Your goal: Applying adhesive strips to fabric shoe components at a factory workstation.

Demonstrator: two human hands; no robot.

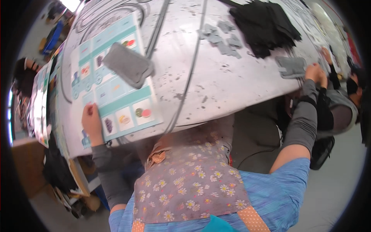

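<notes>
My left hand (92,124) rests with curled fingers at the lower left of a printed sheet (125,107) with teal bands and fruit pictures. Whatever may be inside its fingers is hidden. On that sheet lies a grey, rounded rectangular fabric piece (127,65), slightly askew. Reaching far to the right, my right hand (312,72) is closed at the table's edge, beside a second grey fabric piece (291,67) that has a small pale tab. Its fingertips are too small to make out, and so is anything between them.
Small grey fabric scraps (222,38) lie mid-table, left of a heap of black cloth strips (266,27). Dark cords (191,73) cross the white table (216,85). A co-worker (344,104) sits close on the right, a hand (323,79) near mine. A cardboard box (27,164) stands at left.
</notes>
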